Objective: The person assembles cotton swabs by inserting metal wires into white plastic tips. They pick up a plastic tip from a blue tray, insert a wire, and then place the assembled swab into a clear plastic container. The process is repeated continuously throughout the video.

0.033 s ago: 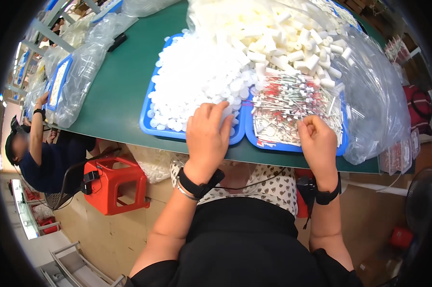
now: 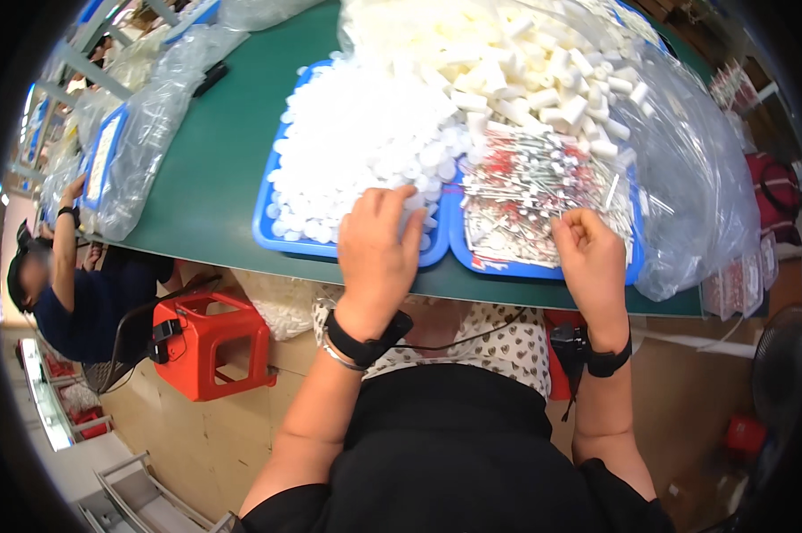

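Observation:
A blue tray [image 2: 264, 202] is heaped with small white plastic discs [image 2: 356, 133]. My left hand [image 2: 376, 253] hovers at its near right part, fingers stretched over the discs and thumb held apart; nothing shows between them. Beside it on the right, a second blue tray [image 2: 634, 233] holds many thin pin-like pieces [image 2: 534, 182] with white, red and metallic parts. Over this tray's near right part, my right hand [image 2: 592, 258] is closed, thumb and forefinger pinched together. Whatever sits in that pinch is too small to make out.
Behind the trays, a clear plastic bag [image 2: 694, 178] spills short white foam cylinders [image 2: 552, 89]. Both trays rest by the near edge of a green table [image 2: 201, 191]. Another person [image 2: 81, 302] sits at the left, near a red plastic stool [image 2: 210, 346].

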The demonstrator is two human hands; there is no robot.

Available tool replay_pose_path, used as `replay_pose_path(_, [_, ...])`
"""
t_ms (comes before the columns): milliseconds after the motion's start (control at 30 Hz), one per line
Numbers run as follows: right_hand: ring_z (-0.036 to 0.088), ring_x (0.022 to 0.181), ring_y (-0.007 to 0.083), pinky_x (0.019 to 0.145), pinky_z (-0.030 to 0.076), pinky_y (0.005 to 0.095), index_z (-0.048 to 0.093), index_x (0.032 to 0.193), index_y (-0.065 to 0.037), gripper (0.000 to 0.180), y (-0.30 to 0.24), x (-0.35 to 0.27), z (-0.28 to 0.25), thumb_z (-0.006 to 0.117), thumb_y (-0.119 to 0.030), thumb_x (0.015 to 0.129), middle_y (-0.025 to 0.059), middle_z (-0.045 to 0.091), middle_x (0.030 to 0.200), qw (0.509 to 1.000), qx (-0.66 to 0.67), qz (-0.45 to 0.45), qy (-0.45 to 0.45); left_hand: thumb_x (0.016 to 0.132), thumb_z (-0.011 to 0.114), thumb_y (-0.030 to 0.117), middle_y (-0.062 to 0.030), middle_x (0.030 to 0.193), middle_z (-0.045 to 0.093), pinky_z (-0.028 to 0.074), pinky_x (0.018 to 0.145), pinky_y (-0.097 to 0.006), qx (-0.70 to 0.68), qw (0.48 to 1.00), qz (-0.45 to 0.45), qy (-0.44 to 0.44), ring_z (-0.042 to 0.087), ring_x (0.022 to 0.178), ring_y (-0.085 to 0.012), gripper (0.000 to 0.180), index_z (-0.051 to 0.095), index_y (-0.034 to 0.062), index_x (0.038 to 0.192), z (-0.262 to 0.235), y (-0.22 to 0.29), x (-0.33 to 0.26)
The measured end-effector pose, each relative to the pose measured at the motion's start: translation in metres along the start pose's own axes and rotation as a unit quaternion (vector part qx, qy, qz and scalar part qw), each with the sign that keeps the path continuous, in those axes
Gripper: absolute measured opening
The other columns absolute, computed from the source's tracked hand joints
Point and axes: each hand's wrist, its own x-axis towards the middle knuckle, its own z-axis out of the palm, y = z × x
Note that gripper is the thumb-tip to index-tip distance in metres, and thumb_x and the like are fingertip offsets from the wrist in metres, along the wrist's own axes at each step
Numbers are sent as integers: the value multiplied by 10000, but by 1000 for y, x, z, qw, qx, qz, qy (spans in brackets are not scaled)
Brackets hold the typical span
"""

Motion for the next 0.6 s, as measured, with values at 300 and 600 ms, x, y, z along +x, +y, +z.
replay_pose_path(300, [539,615,58,553,391,196,638,1026,2,175,2,15,-86,592,-155,965,74,682,822,976,212,-50,27,828,675,-20,-81,1024,606,445,753,-303,2,996,88,12,514,822,-194,228,609,5,1045,11,0,-3])
replay_pose_path(600, [674,633,160,572,548,239,563,1095,8,141,-21,-45,-31,538,-79,986,199,693,867,874,484,-34,8,987,557,95,-50,1065,604,448,868,-275,-390,897,-208,-26,524,874,-97,313,573,-31,1273,-9,24,-16])
